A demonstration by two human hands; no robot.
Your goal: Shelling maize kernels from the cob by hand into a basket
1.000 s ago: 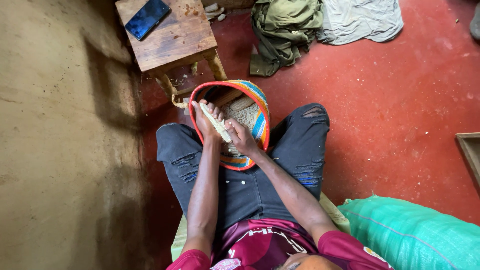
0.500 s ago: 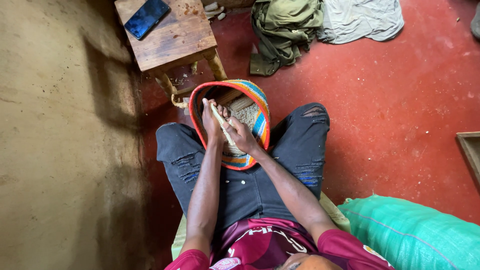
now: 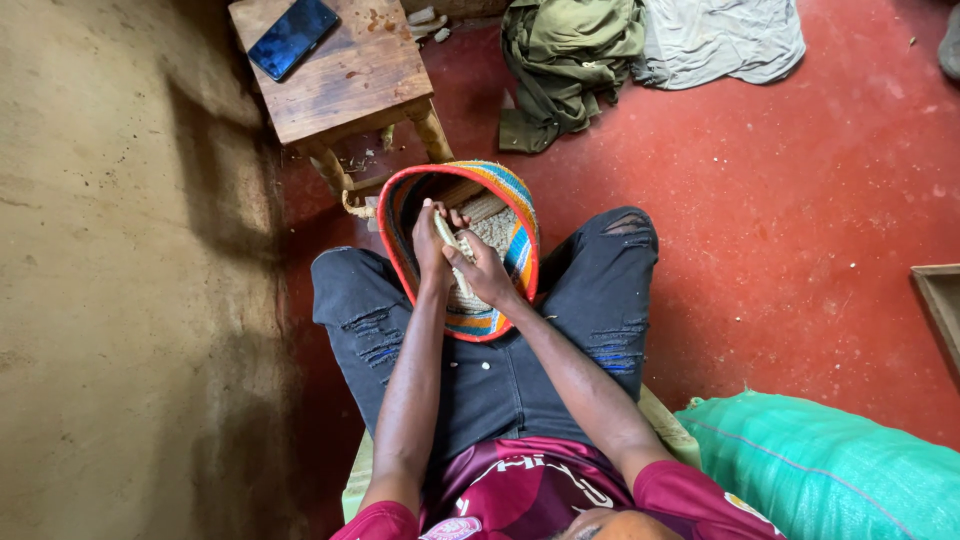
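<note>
Hands are working a pale maize cob over the striped basket, centre frame: left hand and right hand fingers are closing around it. Kernels are risking bouncing past the tilted rim onto the jeans.

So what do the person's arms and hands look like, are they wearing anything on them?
Both arms are bare from above the elbow down. The left hand and right hand wear no gloves, and no rings, watch or bracelets can be seen. Short maroon sleeves of a sports-style shirt with pale lettering cover only the upper arms.
</note>
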